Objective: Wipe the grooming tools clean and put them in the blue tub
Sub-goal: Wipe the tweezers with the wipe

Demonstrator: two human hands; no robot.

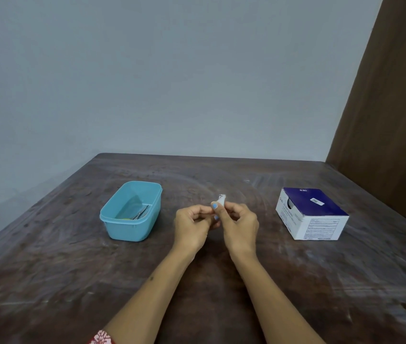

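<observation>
Both my hands are up over the middle of the table (pixel 197 306), knuckles nearly meeting. My left hand (pixel 192 227) has its fingers curled in, pinching the near end of a small white piece, and my right hand (pixel 240 225) curls round the same thing from the other side. The white bit (pixel 221 198) pokes up above my fingers, with a dark mark at its tip. Whether that's a wipe, a tool wrapped in one, or both, I can't tell; it's too small and mostly hidden in my grip. One blue-painted nail (pixel 214 206) shows right beside it.

Off to my left sits the blue tub (pixel 112 219), well apart from my hands, standing on the table. Inside it, a thin metal tool (pixel 142 212) lies against the right wall, and something yellowish sits at the bottom near it. Off to my right, a blue-and-white box (pixel 316 222) rests on the table, its top showing a round opening.
</observation>
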